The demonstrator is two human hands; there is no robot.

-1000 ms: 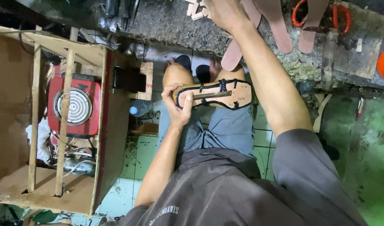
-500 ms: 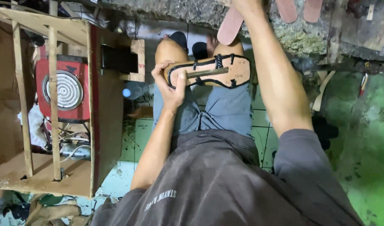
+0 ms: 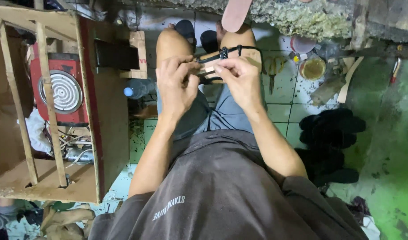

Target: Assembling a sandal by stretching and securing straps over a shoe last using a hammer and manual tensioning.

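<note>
**Both hands on a strapped sandal, above the knees**

The left hand (image 3: 177,84) and right hand (image 3: 240,80) pinch the sandal (image 3: 226,58) from either side, fingers closed on its black straps and tan sole, just above the lap. Which strap the fingertips grip is probably hidden by the knuckles. A thin strap could slip or pull loose if tugged unevenly. Below lies a tiled floor (image 3: 297,106) with scissors (image 3: 273,71), a glue tin (image 3: 313,68), and a red heater (image 3: 59,91) inside a wooden frame (image 3: 90,133).

One camera sits on the person's head and looks straight down, close over the lap and floor.
</note>
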